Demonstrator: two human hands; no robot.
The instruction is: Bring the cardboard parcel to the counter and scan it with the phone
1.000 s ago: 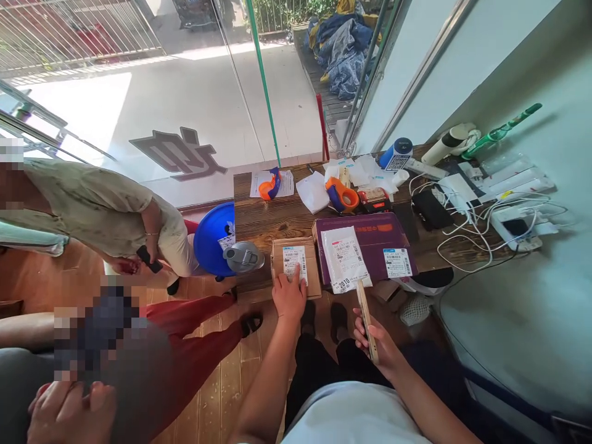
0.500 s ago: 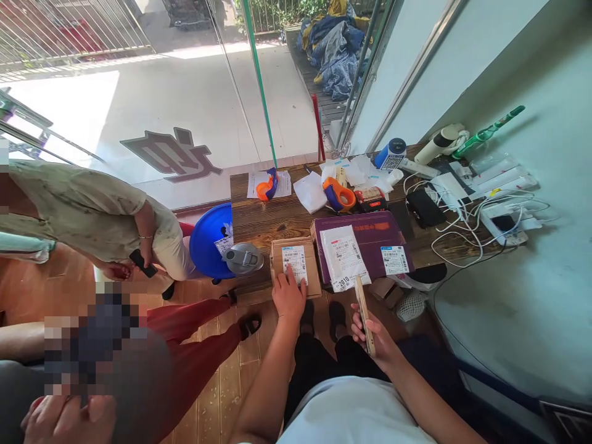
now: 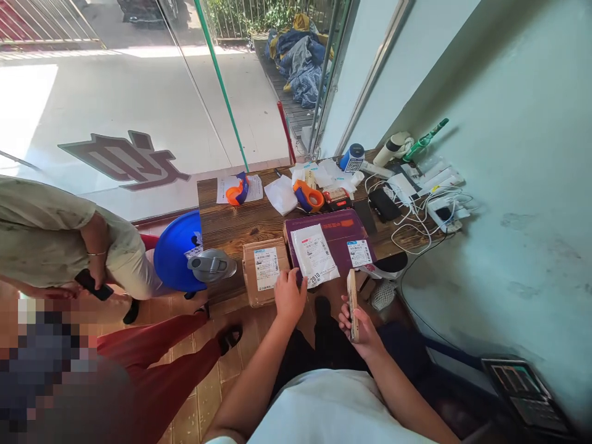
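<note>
My right hand grips a phone seen nearly edge-on, held upright in front of the table edge. My left hand is open, its fingers somewhat apart, over the near right corner of a small cardboard box with a white shipping label. Whether the fingertips touch the box is hard to tell. To the right of that hand, a white mailer bag lies on a flat purple carton, which bears a second label.
Orange tape dispensers, papers, a blue cylinder and tangled white cables cover the table's back and right. A grey-lidded bottle stands left, beside a blue basin. Two people are on the left, one holding a phone.
My left hand has shifted from the box's label to its right edge, uncovering the label. My right hand still holds the phone. The view has turned right, so things appear further left.
</note>
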